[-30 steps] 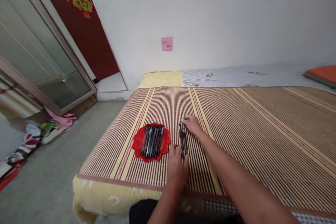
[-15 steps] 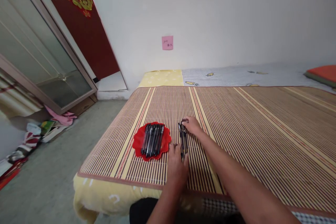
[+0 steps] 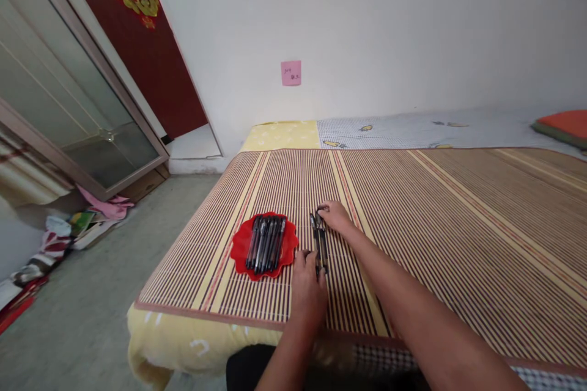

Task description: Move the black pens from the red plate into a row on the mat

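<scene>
**Q:** What are the two hands doing, and where are the pens lying?

**A:** A small bundle of loose black pens (image 3: pixel 320 244) is lying on the striped bamboo mat (image 3: pixel 435 214), running from 6 to 12 o'clock. The left hand (image 3: pixel 308 284) is resting flat at the bundle's 6 o'clock end, fingers extended and touching the pen tips, not closing on anything. The right hand (image 3: pixel 336 217) is touching the 12 o'clock end with its fingers curled. Whether it is pinching a pen cannot be told. The hands are sitting apart, with the pens between them.

**Q:** How far along is the work appearing?

**A:** Judging by the layout, most of it is done. The larger group of plated pens (image 3: pixel 265 243) is lying side by side on the red scalloped plate (image 3: pixel 237 252), just beside the bundle at its 9 o'clock. Only the bundle between the hands is sitting off the plate.

**Q:** And the counts?

**A:** There is one plate. It is carrying roughly seven or eight pens, packed too tightly for an exact count. The loose bundle is showing two pens, possibly three. There is one pink note (image 3: pixel 291 73) on the wall at 12 o'clock, and one orange cushion (image 3: pixel 562 125) at 2 o'clock.
</scene>
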Tool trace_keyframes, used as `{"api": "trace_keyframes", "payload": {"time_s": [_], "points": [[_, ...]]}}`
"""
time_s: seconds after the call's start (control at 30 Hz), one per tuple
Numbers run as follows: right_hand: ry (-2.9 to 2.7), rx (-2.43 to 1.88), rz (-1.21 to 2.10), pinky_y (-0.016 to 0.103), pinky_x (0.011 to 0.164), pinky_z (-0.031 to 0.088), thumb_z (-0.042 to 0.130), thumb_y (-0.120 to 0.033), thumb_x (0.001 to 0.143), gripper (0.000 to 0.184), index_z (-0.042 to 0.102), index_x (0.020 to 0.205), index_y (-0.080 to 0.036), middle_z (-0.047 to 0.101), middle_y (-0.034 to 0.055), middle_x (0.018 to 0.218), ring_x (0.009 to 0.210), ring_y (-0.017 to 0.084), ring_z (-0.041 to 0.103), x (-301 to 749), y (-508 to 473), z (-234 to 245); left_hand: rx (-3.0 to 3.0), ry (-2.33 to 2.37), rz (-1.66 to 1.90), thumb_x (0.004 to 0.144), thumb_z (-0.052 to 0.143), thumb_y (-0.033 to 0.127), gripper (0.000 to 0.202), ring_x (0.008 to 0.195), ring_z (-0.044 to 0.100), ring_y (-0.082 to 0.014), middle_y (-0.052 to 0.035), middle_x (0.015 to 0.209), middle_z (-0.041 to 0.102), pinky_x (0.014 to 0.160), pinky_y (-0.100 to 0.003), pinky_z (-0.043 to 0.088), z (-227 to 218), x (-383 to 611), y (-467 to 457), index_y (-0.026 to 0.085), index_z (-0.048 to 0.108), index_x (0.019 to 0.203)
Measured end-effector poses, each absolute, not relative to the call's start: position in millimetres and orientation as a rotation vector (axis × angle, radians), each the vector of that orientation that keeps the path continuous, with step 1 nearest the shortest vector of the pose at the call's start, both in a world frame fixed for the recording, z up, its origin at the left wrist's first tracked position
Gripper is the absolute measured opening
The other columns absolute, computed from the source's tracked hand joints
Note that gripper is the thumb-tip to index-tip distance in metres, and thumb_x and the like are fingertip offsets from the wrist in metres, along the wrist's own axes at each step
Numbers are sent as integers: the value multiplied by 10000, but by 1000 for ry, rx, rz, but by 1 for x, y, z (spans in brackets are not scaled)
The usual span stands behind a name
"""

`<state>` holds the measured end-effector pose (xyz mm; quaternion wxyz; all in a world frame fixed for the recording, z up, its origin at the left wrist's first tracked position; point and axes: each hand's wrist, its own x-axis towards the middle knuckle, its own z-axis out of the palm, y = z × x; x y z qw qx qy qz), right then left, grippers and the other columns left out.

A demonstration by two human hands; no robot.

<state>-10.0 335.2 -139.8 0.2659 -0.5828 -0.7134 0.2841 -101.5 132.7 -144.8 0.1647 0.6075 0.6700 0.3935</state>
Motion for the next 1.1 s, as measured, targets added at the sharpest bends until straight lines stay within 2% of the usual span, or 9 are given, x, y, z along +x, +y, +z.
{"api": "trace_keyframes", "payload": {"time_s": [0.27, 0.47, 0.63, 0.83, 1.1], "points": [[-1923, -1537, 778, 240, 780, 499, 622, -170, 825, 215, 747, 998, -157, 753, 80, 1014, 917, 182, 695, -7, 332, -142, 1754, 1915, 1138, 865, 519, 82, 308, 1146, 535, -263, -114, 1173, 551, 1040, -444, 448, -144, -101, 132, 172, 596, 1150], [-1897, -1552, 783, 267, 736, 512, 696, -247, 789, 340, 721, 1112, -144, 748, 98, 1002, 870, 200, 698, -9, 329, -140, 1753, 1901, 1150, 863, 516, 78, 313, 1107, 543, -256, -110, 1148, 550, 1016, -435, 462, -145, -101, 132, 170, 590, 1153], [-1901, -1542, 811, 255, 759, 512, 683, -197, 789, 258, 738, 1037, -154, 750, 89, 1029, 921, 195, 702, -9, 330, -141, 1754, 1908, 1166, 862, 525, 86, 316, 1107, 550, -252, -108, 1148, 557, 1015, -428, 462, -146, -101, 133, 174, 592, 1158], [-1894, -1533, 828, 271, 789, 520, 688, -193, 783, 253, 739, 1024, -136, 753, 108, 1042, 936, 210, 703, -7, 328, -140, 1748, 1906, 1145, 857, 521, 81, 327, 1124, 541, -256, -114, 1163, 555, 1023, -430, 457, -145, -101, 132, 168, 591, 1165], [-1871, -1533, 838, 270, 753, 532, 670, -261, 813, 263, 743, 1040, -150, 751, 108, 1053, 912, 210, 707, -4, 323, -137, 1755, 1923, 1123, 878, 513, 105, 321, 1132, 548, -261, -103, 1164, 545, 1019, -438, 462, -143, -100, 131, 187, 584, 1180]]}}
